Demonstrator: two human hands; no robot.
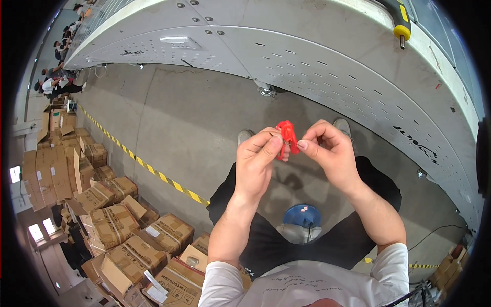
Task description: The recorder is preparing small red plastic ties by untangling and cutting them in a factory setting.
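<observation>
Head view: I have both hands raised in front of me over the concrete floor (204, 117). Left hand (258, 161) pinches a small red clip (286, 134) between thumb and forefinger; right hand (330, 153) pinches its other side, probably to steady it for fine work. Grey cabinet (317, 66) stands just ahead, cartons (117, 220) stacked to my left.

a warehouse or factory floor: stacked cardboard boxes (110, 220), yellow-black floor tape (153, 171), large grey metal cabinet (317, 66).
</observation>
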